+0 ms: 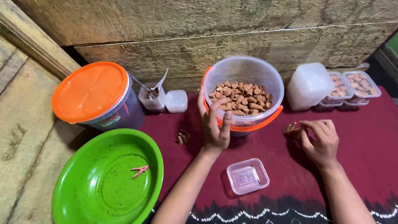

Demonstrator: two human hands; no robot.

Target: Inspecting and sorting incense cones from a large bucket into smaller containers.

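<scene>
Cones (292, 129) pinched in the right hand (321, 141) could slip onto the cloth (365, 137), while the open left hand (215, 124), touching the tub (244, 70), might tip it.

Green-red label (108, 120) on orange-lidded bucket (99, 97).

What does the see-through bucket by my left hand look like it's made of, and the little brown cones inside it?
The bucket looks like thin translucent plastic, slightly frosted: the cones show through its wall, and its rim band is glossy orange. The cones look like matte, pressed reddish-brown clay or powder, dull with no shine; which one, I can't tell. The left hand touches the bucket's wall.
</scene>
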